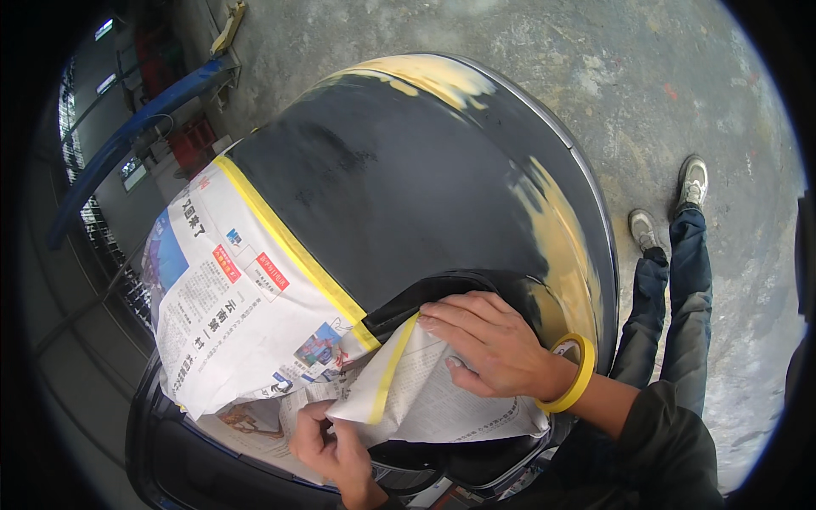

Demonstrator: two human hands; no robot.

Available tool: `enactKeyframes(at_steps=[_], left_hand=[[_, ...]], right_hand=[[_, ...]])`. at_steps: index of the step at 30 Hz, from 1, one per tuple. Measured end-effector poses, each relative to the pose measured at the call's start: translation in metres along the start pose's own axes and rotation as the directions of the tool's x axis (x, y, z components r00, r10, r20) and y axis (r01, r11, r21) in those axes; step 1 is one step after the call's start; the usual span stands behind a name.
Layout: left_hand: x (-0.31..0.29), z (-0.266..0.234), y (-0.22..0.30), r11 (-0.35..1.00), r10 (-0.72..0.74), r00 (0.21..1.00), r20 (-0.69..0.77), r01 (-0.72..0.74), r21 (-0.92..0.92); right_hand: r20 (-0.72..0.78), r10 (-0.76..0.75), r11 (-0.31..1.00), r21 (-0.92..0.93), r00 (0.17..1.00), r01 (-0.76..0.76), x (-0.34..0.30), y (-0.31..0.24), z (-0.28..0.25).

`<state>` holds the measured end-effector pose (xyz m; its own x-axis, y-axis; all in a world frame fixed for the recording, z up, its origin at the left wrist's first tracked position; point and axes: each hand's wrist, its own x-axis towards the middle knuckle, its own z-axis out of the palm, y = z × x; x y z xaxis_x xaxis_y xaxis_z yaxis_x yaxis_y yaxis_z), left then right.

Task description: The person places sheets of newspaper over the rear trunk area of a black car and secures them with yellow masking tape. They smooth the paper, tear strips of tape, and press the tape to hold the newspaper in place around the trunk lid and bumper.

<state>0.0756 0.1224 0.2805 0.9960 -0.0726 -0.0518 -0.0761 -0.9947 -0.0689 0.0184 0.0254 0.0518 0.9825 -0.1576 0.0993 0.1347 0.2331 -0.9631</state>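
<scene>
A dark car body panel with tan filler patches curves through the middle. A loose newspaper sheet, edged with a yellow tape strip, lies slanted below it. My left hand pinches the sheet's lower taped corner between thumb and fingers. My right hand lies over the sheet's upper part by the dark recess, fingers stretched, fingertips at the strip's upper end, thumb apart. A roll of yellow tape hangs around my right wrist. Another newspaper sheet covers the panel's left, fixed by yellow tape.
Grey concrete floor surrounds the car at the top and right. A person's legs in dark trousers and light shoes stand at the right. A blue curved beam and a red object are at the far left.
</scene>
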Motion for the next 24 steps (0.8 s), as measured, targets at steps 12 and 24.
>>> enactKeyframes(at_steps=[12,24], left_hand=[[0.030,0.007,0.061,0.926,0.198,0.967,0.157,-0.237,0.294],[0.021,0.017,0.025,0.999,0.013,1.000,0.007,-0.014,0.040]], right_hand=[[-0.036,-0.010,0.997,0.071,0.999,0.013,-0.004,0.003,0.006],[0.004,-0.053,0.996,0.066,0.999,0.053,0.006,0.001,0.004]])
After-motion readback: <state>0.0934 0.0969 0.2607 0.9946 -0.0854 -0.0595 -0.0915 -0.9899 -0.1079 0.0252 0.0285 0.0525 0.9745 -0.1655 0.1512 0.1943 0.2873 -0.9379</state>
